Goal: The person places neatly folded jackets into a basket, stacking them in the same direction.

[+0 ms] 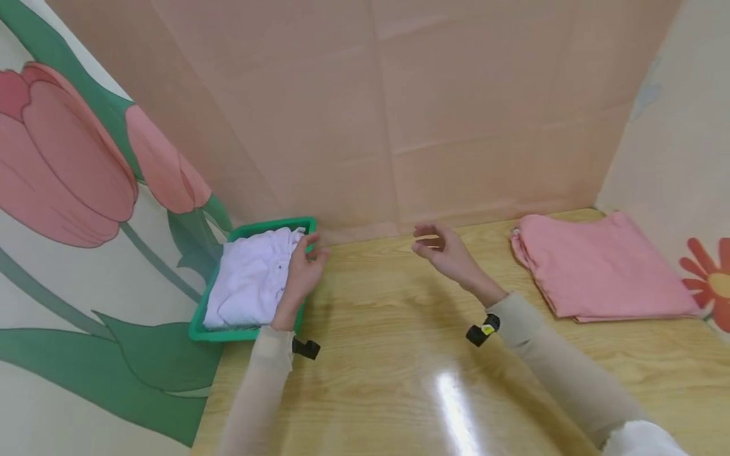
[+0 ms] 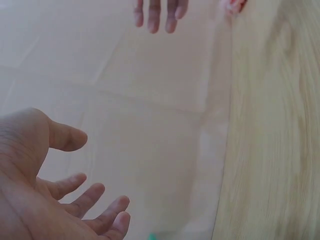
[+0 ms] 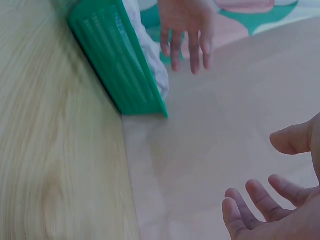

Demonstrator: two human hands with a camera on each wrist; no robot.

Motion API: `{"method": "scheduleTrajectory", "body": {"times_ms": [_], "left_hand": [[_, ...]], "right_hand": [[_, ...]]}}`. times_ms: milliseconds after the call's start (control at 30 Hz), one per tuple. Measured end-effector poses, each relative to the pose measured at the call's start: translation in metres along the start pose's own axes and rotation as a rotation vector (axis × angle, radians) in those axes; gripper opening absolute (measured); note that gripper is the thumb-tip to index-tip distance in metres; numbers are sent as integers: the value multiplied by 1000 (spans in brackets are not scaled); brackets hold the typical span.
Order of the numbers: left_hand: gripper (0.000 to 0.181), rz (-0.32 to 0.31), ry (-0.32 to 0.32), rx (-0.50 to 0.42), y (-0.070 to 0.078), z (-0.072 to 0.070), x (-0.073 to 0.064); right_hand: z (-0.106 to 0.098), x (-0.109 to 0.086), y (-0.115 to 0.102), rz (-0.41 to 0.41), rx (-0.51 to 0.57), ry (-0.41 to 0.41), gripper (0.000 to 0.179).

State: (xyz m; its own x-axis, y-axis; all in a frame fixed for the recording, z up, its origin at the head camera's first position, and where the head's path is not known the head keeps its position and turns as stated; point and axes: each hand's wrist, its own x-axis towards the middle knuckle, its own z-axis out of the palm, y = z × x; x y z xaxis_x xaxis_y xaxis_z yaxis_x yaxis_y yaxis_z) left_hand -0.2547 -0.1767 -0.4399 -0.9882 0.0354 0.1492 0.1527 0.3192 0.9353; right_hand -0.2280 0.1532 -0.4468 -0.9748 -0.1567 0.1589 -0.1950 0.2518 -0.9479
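My left hand (image 1: 304, 269) hovers beside the right edge of a green basket (image 1: 310, 225), its fingers loosely bent and nothing in them. A folded pale lavender cloth (image 1: 248, 278) with small dark spots fills the basket. Over the middle of the table, my right hand (image 1: 447, 253) is raised with its fingers spread and relaxed, also holding nothing. Farther right lies a folded pink cloth (image 1: 604, 269), apart from the right hand. The right wrist view shows the basket's slatted side (image 3: 115, 60) with the left hand (image 3: 187, 30) above it.
The wooden table (image 1: 376, 361) meets a wall covered in creased pinkish-brown sheeting (image 1: 376, 126) at the back. A wall with painted tulips (image 1: 74, 158) stands close to the basket at left. At right, another wall carries a painted red flower (image 1: 715, 282) near the pink cloth.
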Motion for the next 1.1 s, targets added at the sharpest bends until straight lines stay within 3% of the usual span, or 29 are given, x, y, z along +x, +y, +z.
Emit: {"method": "scheduleTrajectory", "body": {"times_ms": [167, 367, 600, 800, 1100], "left_hand": [[56, 14, 2, -22, 2, 21, -5], [53, 27, 18, 31, 3, 42, -5], [52, 47, -47, 12, 11, 63, -2], [54, 60, -96, 12, 17, 80, -3], [54, 90, -163, -18, 37, 120, 0]], "right_hand": [[-26, -7, 8, 1, -41, 39, 50], [-53, -15, 13, 23, -73, 74, 53], [-80, -26, 20, 73, -119, 104, 60], [-101, -30, 24, 57, -181, 131, 62], [-145, -50, 33, 86, -251, 203, 63]]}}
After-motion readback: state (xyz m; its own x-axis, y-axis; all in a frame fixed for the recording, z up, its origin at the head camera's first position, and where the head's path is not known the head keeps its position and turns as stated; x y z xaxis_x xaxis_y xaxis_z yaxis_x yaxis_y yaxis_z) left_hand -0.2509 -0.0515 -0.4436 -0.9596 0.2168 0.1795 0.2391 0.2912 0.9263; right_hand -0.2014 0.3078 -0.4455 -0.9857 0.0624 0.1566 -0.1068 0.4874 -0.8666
